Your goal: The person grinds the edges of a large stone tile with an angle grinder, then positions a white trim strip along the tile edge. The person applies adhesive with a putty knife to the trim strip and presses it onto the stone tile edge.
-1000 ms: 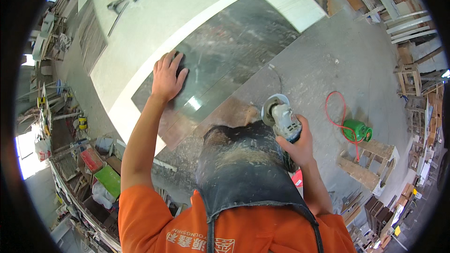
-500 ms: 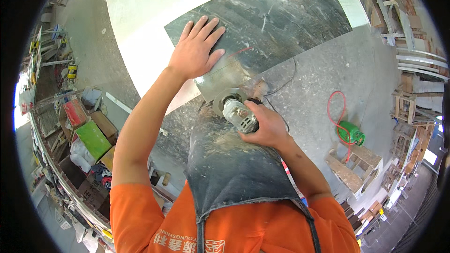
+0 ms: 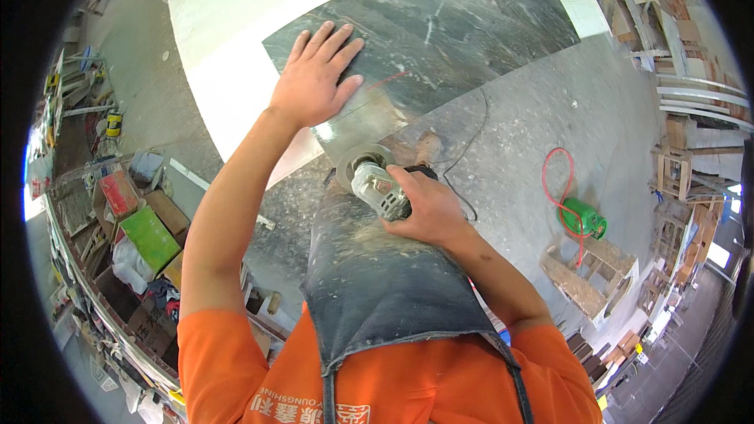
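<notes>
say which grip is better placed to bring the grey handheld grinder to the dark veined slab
Probably the right: the right grip is wrapped around the grinder, whose round disc appears near the edge of the slab. The left grip rests palm-down on the slab, holding no tool.

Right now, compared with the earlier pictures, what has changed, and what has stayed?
The right hand has carried the angle grinder leftward, toward the left end of the dark slab. Nothing was let go or grasped. The left hand stays resting on the slab; the green cylinder stays put.
</notes>
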A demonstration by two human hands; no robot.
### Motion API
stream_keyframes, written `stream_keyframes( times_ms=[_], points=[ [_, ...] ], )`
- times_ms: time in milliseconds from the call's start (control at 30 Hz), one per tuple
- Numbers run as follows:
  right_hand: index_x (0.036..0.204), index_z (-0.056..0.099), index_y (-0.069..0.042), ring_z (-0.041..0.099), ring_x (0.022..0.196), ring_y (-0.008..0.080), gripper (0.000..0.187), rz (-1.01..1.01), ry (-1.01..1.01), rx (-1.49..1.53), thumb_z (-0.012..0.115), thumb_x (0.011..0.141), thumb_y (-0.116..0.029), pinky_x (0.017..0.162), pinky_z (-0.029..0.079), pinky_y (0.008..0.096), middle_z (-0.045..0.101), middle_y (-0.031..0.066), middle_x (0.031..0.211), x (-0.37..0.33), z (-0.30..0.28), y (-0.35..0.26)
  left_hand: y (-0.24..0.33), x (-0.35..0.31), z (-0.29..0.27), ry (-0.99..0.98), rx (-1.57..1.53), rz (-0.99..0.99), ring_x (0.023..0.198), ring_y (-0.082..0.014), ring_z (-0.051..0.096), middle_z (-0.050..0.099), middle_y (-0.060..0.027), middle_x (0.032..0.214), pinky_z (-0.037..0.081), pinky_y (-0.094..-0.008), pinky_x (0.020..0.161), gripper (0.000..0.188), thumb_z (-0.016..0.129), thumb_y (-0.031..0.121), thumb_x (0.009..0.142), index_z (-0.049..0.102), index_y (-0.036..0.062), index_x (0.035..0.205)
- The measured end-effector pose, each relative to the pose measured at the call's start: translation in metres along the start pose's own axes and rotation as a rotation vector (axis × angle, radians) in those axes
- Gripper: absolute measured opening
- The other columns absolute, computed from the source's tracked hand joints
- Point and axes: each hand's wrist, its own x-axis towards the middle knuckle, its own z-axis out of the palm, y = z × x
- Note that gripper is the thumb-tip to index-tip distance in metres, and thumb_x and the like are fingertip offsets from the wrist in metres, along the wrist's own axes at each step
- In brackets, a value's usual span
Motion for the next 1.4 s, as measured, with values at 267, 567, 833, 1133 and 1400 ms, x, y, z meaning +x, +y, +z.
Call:
stream_keyframes(
  times_ms=[267, 567, 833, 1133, 1400],
  points=[
    [0.142, 0.052, -0.008, 0.069, 0.109, 0.0389, 0.090, 0.303, 0.069, 0.070, 0.089, 0.067, -0.039, 0.091, 0.057, 0.0440, 0.068, 0.0218, 0.123, -0.005, -0.049, 0.048, 0.003, 0.003, -0.006, -0.050, 0.000, -0.002, 0.154, -0.0352, 0.026, 0.037, -0.0120, 0.164, 0.016, -0.0522, 0.127, 0.058, 0.057, 0.034, 0.099, 0.048, 0.0125, 0.152],
    [0.139, 0.051, -0.008, 0.070, 0.106, 0.0401, 0.084, 0.354, 0.296, 0.157, 0.089, 0.068, -0.033, 0.087, 0.057, 0.0454, 0.070, 0.0225, 0.118, 0.006, -0.127, 0.130, 0.001, 0.003, -0.010, -0.073, 0.002, -0.001, 0.154, -0.0374, 0.028, 0.038, -0.0138, 0.163, 0.018, -0.0540, 0.126, 0.059, 0.059, 0.034, 0.097, 0.051, 0.0093, 0.150],
    [0.139, 0.051, -0.006, 0.069, 0.110, 0.0393, 0.084, 0.472, 0.454, 0.172, 0.088, 0.069, -0.033, 0.091, 0.055, 0.0452, 0.069, 0.0225, 0.119, 0.011, -0.204, 0.221, -0.002, 0.006, -0.012, -0.105, 0.037, 0.047, 0.151, -0.0450, 0.031, 0.040, -0.0222, 0.160, 0.019, -0.0573, 0.124, 0.060, 0.051, 0.037, 0.099, 0.051, 0.0014, 0.147],
    [0.134, 0.056, -0.002, 0.068, 0.108, 0.0311, 0.077, 0.582, 0.666, 0.208, 0.086, 0.072, -0.034, 0.095, 0.052, 0.0409, 0.069, 0.0198, 0.118, 0.018, -0.273, 0.309, -0.003, 0.003, -0.010, -0.116, 0.081, 0.059, 0.150, -0.0477, 0.031, 0.039, -0.0247, 0.160, 0.020, -0.0584, 0.124, 0.060, 0.041, 0.042, 0.104, 0.048, 0.0007, 0.148],
    [0.139, 0.056, -0.003, 0.066, 0.101, 0.0238, 0.061, 0.715, 0.963, 0.666, 0.075, 0.086, -0.027, 0.086, 0.057, 0.0390, 0.066, 0.0138, 0.119, -0.012, -0.270, 0.360, -0.004, -0.001, -0.008, -0.132, 0.110, 0.040, 0.151, -0.0480, 0.030, 0.038, -0.0249, 0.161, 0.021, -0.0586, 0.124, 0.058, 0.043, 0.037, 0.103, 0.049, -0.0007, 0.146]
  ],
)
